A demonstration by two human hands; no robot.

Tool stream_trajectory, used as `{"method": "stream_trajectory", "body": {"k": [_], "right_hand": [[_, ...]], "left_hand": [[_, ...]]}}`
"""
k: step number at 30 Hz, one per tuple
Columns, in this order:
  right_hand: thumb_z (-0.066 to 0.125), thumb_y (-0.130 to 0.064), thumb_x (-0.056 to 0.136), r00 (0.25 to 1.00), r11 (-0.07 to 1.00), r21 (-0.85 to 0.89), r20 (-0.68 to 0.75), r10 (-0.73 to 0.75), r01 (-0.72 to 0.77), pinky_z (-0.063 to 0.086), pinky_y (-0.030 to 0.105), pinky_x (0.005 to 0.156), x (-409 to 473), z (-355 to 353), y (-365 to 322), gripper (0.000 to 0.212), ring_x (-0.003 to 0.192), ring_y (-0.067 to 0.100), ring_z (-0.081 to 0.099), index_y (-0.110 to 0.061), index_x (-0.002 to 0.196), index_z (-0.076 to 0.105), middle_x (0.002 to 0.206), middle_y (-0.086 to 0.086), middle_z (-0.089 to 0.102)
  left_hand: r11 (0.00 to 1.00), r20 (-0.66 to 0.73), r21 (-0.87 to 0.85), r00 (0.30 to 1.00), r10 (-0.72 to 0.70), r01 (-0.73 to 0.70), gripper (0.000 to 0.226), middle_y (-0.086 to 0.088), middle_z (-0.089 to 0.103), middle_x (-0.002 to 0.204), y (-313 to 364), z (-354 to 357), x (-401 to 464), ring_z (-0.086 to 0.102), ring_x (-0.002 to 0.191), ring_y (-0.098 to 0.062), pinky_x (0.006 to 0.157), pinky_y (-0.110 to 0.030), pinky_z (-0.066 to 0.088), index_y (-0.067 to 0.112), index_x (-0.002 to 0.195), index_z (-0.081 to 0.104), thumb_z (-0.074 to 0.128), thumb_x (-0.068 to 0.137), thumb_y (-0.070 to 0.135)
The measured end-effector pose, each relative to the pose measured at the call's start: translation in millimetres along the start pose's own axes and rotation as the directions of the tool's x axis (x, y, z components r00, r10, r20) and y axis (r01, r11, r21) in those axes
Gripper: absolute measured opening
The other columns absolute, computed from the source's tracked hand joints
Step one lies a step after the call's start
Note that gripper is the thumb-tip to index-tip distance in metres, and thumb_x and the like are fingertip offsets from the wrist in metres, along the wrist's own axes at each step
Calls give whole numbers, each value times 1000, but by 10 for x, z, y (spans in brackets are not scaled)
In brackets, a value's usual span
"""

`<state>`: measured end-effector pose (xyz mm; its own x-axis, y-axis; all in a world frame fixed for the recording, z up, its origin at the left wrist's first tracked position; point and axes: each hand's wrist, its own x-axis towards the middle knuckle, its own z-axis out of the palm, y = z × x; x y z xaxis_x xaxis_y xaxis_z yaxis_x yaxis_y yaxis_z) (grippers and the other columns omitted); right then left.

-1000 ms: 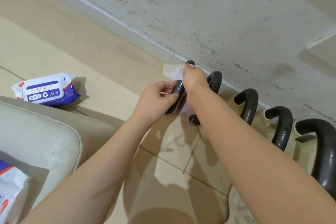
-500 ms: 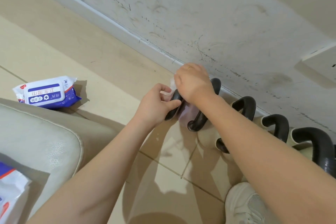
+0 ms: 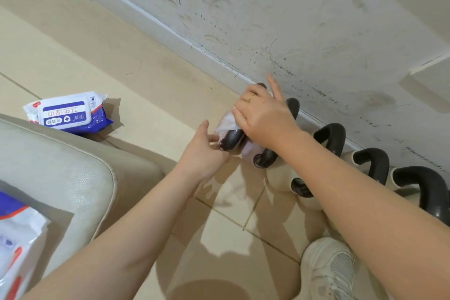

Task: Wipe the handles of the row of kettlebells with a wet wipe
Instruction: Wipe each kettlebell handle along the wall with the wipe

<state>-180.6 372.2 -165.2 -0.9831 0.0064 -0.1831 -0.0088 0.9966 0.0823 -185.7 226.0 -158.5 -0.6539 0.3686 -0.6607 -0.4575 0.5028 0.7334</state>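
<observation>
Free floor (image 3: 151,85) lies to my left of the kettlebell row (image 3: 328,139); the wall (image 3: 292,19) blocks passage just behind the handles, the cushion (image 3: 60,165) bounds the near left, beside the wipe pack (image 3: 68,112).

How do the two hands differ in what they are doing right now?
The right hand lies over the first kettlebell handle, pressing the wet wipe; the left hand only touches that handle's lower end. Right fingers curl, bar one pointing; left fingers are relaxed. Both are bare.
</observation>
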Motion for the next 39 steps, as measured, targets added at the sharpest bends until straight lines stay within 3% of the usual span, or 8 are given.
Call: {"method": "stream_trajectory", "body": {"k": [6, 12, 21, 26, 29, 32, 36, 39], "right_hand": [[57, -19, 79, 884, 918, -236, -275, -378, 319, 36, 50, 104, -175, 310, -246, 16, 68, 27, 60, -12, 66, 62, 62, 5, 60], [24, -2, 91, 892, 938, -258, -329, -309, 230, 42, 50, 101, -317, 449, -443, 49, 89, 31, 66, -7, 73, 70, 76, 11, 68], [40, 3, 77, 915, 957, -277, -359, -186, 86, 30, 46, 108, -219, 468, -640, 31, 72, 29, 63, -7, 63, 66, 62, 8, 61], [40, -19, 89, 910, 983, 164, -391, 137, -78, 19, 40, 110, -244, 388, -429, 30, 102, 27, 63, -8, 86, 68, 93, 11, 70], [39, -16, 96, 898, 786, 571, -180, 401, -237, 15, 29, 113, -360, 400, -575, 42, 142, 17, 17, -3, 136, 40, 153, 10, 26], [39, -8, 96, 848, 466, 838, -8, 530, -283, 1, 24, 114, -287, 344, -843, 58, 141, 10, -10, -10, 147, 11, 157, 7, -9], [46, -15, 90, 731, -61, 970, 217, 647, -234, 35, 30, 104, -334, 464, -1051, 60, 128, 17, 38, -36, 138, 18, 148, 11, 30], [49, -37, 84, 742, -93, 928, 346, 573, -361, 46, 44, 97, -430, 505, -1019, 45, 111, 24, 54, -22, 126, 41, 123, 13, 54]], "left_hand": [[932, -238, -360, 962, -136, 42, 51, -7, 53, 127, 113, -221, 19, 49, 115, -19, 107, -38, 38, 13, 133, 44, 45, 84, 3], [950, -284, -278, 957, 59, -141, 43, 3, 56, 119, 170, -316, 16, 52, 106, -9, 100, -28, 41, 16, 126, 53, 41, 88, -1], [973, -222, -194, 972, 77, -121, 37, 5, 60, 118, 99, -319, -96, 56, 104, -12, 99, -31, 45, 20, 116, 60, 44, 87, 3], [973, -195, -186, 975, 103, -140, 30, 4, 61, 105, 108, -257, -13, 56, 89, -10, 93, -33, 48, 18, 111, 60, 43, 89, 6], [984, -131, -116, 984, 120, -136, 26, 3, 60, 100, 36, -168, 26, 58, 87, -13, 92, -38, 50, 18, 110, 58, 41, 92, 9], [992, -61, -74, 993, 100, -104, 25, -1, 63, 95, -31, -85, 29, 61, 92, -20, 92, -45, 51, 18, 105, 58, 37, 93, 11], [990, -84, -55, 989, 123, -128, 25, 4, 62, 84, -66, -45, 48, 60, 82, -14, 79, -15, 49, 19, 96, 61, 38, 93, 11], [987, -88, -44, 984, 153, -158, 24, 7, 62, 77, -49, -20, 48, 53, 67, 1, 52, 0, 37, 20, 88, 65, 42, 92, 14]]}}
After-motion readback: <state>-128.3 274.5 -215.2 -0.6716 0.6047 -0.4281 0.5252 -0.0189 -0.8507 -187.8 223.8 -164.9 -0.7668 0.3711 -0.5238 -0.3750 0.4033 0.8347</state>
